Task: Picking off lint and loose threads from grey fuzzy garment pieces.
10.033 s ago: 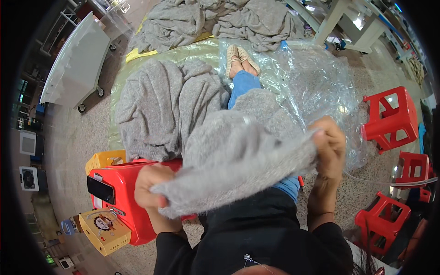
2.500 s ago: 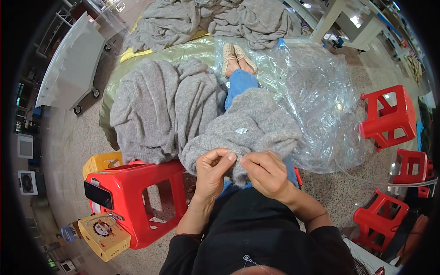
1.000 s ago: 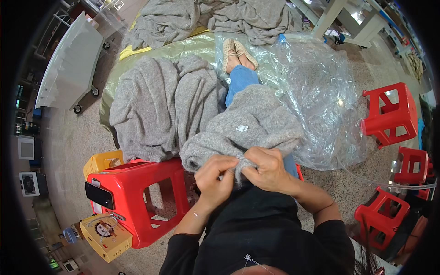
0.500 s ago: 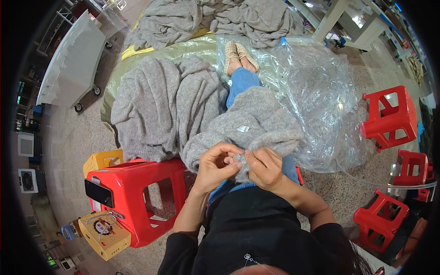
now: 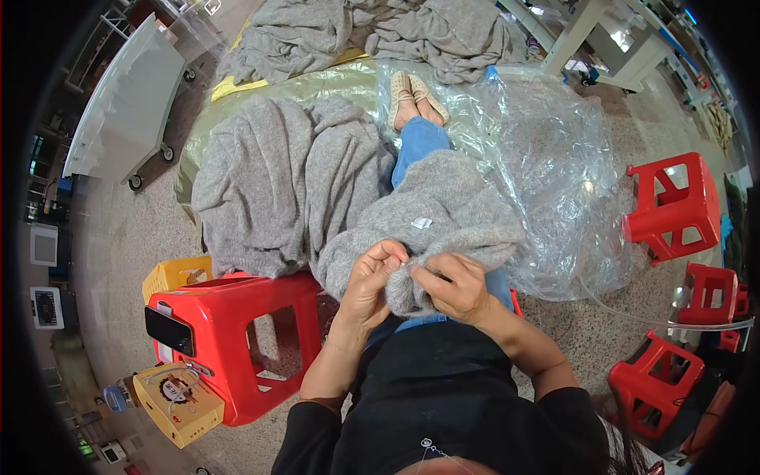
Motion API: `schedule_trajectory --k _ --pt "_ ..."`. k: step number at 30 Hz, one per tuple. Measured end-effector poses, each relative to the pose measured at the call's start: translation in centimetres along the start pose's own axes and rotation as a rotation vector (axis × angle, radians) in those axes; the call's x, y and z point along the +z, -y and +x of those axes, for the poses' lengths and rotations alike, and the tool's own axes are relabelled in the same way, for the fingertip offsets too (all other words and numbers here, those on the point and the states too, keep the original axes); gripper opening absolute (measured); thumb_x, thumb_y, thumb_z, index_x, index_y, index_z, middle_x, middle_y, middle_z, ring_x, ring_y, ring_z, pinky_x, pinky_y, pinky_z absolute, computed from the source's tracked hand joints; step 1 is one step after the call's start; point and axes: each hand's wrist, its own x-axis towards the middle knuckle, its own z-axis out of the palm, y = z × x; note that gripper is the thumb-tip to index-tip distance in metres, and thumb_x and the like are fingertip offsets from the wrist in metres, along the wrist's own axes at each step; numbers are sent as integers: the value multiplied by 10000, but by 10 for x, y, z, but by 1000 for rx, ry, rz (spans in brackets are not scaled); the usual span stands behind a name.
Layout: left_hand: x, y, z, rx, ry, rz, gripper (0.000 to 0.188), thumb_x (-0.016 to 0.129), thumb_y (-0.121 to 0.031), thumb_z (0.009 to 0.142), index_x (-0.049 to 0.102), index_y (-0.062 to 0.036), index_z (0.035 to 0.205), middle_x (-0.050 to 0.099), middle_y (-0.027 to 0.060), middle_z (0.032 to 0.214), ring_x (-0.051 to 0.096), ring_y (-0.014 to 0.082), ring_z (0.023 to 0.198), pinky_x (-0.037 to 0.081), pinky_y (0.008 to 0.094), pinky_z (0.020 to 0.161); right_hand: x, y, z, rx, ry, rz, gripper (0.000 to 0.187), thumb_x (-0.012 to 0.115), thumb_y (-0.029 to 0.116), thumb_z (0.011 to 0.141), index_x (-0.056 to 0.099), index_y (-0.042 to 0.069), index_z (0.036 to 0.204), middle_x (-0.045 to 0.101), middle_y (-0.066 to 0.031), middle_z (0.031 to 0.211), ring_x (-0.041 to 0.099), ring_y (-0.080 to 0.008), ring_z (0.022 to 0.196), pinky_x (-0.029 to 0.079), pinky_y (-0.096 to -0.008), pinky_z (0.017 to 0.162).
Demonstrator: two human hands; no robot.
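A fuzzy grey knitted garment (image 5: 455, 194) lies across my lap and legs, with a small white label (image 5: 421, 223) on top. Over its near edge my two hands almost meet. My left hand (image 5: 368, 281) is closed in a pinch, thumb against forefinger; a tiny pale bit shows at the tips, too small to name. My right hand (image 5: 457, 289) has its thumb and fingers pressed together on a fold of the knit, just right of the left fingertips. Part of the fold hangs between the hands, over my jeans.
Grey knitwear (image 5: 253, 182) is heaped at my left, with another pile (image 5: 443, 39) beyond my feet. Clear plastic sheeting (image 5: 554, 182) covers the floor at right. Beside me a red stool (image 5: 237, 317) bears a phone (image 5: 169, 330); a yellow box (image 5: 178, 404) adjoins it. More red stools (image 5: 673, 206) stand right.
My left hand has shifted slightly up and left, its fingers now drawn into a tighter pinch. The shiny bit between my hands no longer shows; a knit fold hangs there instead.
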Motion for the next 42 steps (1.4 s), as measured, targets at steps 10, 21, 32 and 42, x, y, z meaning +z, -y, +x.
schedule_trajectory --k 10,21,32,42 --pt "15 0 -3 80 13 92 174 626 23 825 510 -75 909 489 -38 812 437 10 739 342 162 630 1 -13 -8 94 2 -14 279 634 -49 601 616 74 851 575 -71 784 588 -231 610 475 -322 515" --pt "14 -12 0 -25 -31 130 246 625 25 822 587 -20 1061 595 -2 890 527 41 789 412 180 703 -2 -8 2 29 -21 -112 378 661 22 660 665 109 1028 587 -25 806 601 -184 656 482 -299 526" --pt "6 6 2 42 -51 255 221 603 -12 864 603 -2 1086 579 -35 859 467 9 714 391 190 668 0 -12 -6 -59 -26 -105 234 667 87 665 636 86 897 616 -48 876 618 -197 685 494 -302 539" --pt "-27 -48 -11 702 -293 1857 424 539 120 565 620 -89 925 543 103 788 551 342 711 431 414 588 -69 -78 -41 508 471 -534 493 561 8 677 586 134 1153 651 -146 762 641 -306 655 509 -392 586"
